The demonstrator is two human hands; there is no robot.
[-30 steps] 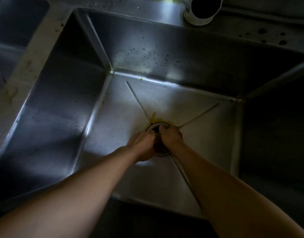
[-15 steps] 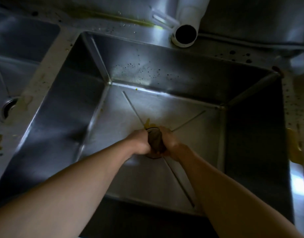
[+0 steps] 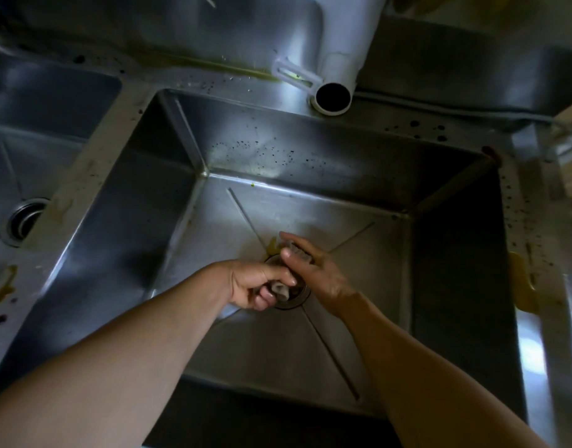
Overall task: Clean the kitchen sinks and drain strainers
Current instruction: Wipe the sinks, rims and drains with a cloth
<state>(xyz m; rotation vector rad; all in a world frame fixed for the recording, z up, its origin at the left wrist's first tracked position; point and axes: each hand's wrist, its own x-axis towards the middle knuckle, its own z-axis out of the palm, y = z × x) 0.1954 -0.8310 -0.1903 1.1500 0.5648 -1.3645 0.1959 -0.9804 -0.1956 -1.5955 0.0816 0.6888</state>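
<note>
Steel sink fills your view: at its centre, your left hand and right hand now grip the strainer lifted above the drain, faucet at twelve o'clock, so emptying comes next.

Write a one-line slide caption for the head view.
Both hands, left hand and right hand, grip the drain strainer over the steel sink's drain.

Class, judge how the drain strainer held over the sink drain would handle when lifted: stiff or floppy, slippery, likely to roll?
The drain strainer looks rigid, holding its shape between the left hand and right hand. Probably light, since fingers alone hold it. Its rounded body might roll if set on the sink floor. Slipperiness is unclear.
</note>
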